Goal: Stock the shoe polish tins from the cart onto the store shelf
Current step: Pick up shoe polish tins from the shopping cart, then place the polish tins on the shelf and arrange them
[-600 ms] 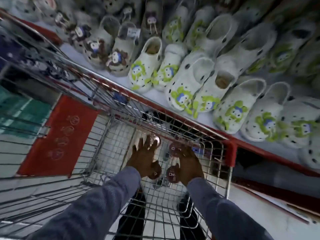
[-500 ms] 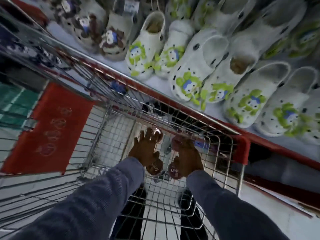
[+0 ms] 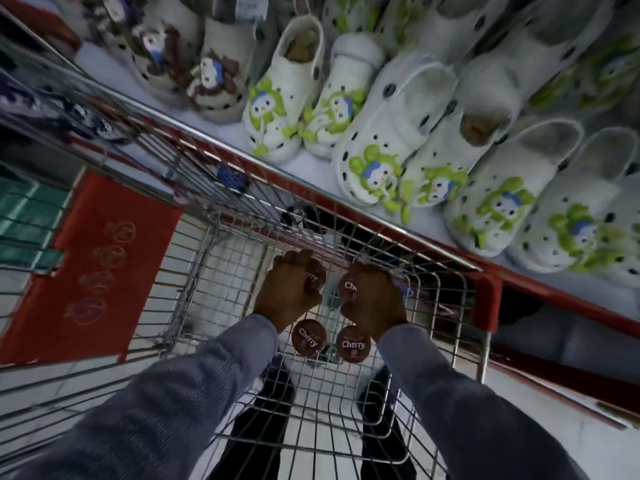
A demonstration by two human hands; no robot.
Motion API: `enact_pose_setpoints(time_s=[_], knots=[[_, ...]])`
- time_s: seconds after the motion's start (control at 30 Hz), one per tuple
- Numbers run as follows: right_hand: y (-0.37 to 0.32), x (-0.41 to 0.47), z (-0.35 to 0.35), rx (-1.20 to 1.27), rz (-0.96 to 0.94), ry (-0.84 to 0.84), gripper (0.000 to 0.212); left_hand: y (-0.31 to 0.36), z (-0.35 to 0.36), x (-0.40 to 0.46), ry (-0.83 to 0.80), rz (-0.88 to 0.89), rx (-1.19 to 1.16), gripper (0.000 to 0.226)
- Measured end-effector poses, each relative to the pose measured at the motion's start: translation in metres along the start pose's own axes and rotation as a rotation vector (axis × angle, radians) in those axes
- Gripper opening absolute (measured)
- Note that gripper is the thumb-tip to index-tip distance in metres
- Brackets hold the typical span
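Note:
Both my hands reach into a wire shopping cart [image 3: 221, 258]. My left hand [image 3: 289, 294] is closed around a round brown "Cherry" shoe polish tin [image 3: 317, 277], mostly hidden by my fingers. My right hand [image 3: 375, 299] grips another brown tin [image 3: 348, 287] the same way. Two more tins lie on the cart's wire floor below my wrists: one on the left [image 3: 308, 337], one on the right [image 3: 353, 344]. The white store shelf [image 3: 221, 133] with a red front edge runs just beyond the cart.
The shelf is packed with white clogs with green figures [image 3: 377, 140] and brown-figured clogs [image 3: 214, 74] further left. A red panel [image 3: 100, 268] covers the cart's left side. The cart's red corner handle [image 3: 486, 299] stands at right. My dark shoes show below the cart.
My fingers have curled shut around the two far tins, from spread flat over them. The view has shifted closer to the shelf.

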State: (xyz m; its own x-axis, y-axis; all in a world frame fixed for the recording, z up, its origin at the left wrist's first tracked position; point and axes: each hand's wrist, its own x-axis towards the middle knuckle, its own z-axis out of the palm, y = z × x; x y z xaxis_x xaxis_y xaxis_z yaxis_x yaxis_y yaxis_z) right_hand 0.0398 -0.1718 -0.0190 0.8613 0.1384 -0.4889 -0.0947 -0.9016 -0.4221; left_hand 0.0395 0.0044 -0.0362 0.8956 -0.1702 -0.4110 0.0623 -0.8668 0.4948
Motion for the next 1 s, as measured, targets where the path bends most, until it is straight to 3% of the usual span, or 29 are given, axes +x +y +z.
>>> enact_pose_setpoints(time_s=[0.07,0.17,0.4,0.6,0.83,1.0], knots=[[-0.019,-0.023,-0.035,0.048,-0.019,0.028,0.062,0.016,-0.035,-0.023,0.086,-0.043,-0.101,0.072],[-0.050,-0.058,-0.092,0.069,-0.073,0.122,0.057,0.046,-0.095,-0.061,0.208,-0.062,-0.232,0.080],[-0.130,-0.149,-0.262,0.157,-0.249,0.379,0.058,0.136,-0.251,-0.147,0.496,0.119,-0.255,0.089],[-0.160,-0.193,-0.376,0.188,-0.355,0.600,0.061,0.213,-0.356,-0.170,0.682,0.315,-0.191,0.087],[-0.159,-0.195,-0.450,0.227,-0.322,0.762,0.088,0.292,-0.409,-0.138,0.723,0.484,-0.188,0.075],[-0.159,-0.140,-0.488,0.280,-0.216,0.793,0.083,0.329,-0.433,-0.062,0.651,0.450,-0.166,0.071]])
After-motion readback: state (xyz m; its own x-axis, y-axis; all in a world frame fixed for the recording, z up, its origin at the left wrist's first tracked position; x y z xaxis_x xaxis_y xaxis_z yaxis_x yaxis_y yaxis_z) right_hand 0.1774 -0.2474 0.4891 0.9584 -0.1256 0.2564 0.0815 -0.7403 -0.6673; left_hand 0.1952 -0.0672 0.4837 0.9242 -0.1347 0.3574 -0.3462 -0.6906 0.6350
